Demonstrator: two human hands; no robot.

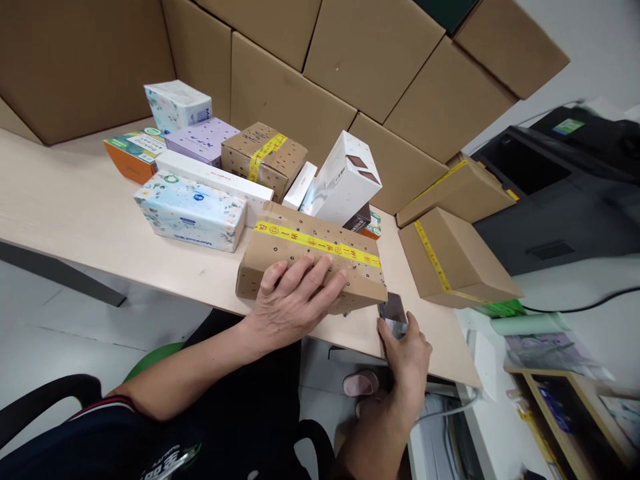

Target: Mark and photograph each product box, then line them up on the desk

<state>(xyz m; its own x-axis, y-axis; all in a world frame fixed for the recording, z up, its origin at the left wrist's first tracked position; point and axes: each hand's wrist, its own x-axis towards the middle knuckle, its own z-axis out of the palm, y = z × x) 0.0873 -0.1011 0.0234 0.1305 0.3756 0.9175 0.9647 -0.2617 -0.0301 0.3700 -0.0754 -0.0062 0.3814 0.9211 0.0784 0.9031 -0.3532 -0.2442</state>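
A brown cardboard box [320, 250] sealed with yellow printed tape lies at the near edge of the pale wooden table [80, 213]. My left hand [295, 300] rests flat on the box's near side, fingers spread over its front face. My right hand [407, 353] is just right of the box's corner, fingers closed around a small dark shiny item [393, 310] that I cannot make out. The item's top edge sits close to the box's right end.
Behind the box lie tissue packs [190, 210], a purple box [203, 140], an orange box [133, 155], a small taped carton [263, 157] and a white box [345, 177]. Two taped cartons [453, 257] sit right. Large cardboard boxes [370, 53] wall the back. A black printer [555, 187] stands right.
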